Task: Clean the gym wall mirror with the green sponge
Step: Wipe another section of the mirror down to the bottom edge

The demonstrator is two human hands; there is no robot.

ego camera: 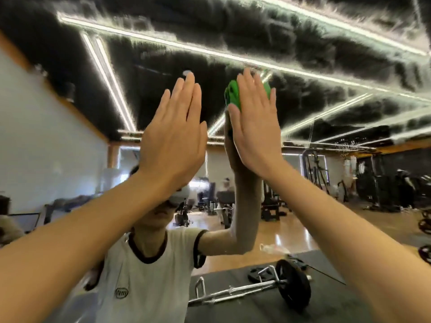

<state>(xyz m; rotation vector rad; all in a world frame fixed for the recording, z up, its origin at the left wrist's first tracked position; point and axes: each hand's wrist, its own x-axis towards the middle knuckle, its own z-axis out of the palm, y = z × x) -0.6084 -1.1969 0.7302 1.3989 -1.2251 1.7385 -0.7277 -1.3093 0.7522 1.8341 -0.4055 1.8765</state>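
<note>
The wall mirror (338,108) fills the view and reflects the gym behind me. My right hand (254,129) is raised with straight fingers and presses the green sponge (233,95) flat against the glass. Only the sponge's left edge and a bit near my fingertips show past the hand. My left hand (173,138) is raised beside it, fingers straight and together, palm toward the mirror; whether it touches the glass I cannot tell. It holds nothing. My own reflection, in a white shirt, stands below the hands.
In the reflection a barbell (258,287) with a black plate lies on a dark floor mat, with weight machines (314,173) and benches farther back on the wooden floor. Long ceiling light strips (109,78) run overhead.
</note>
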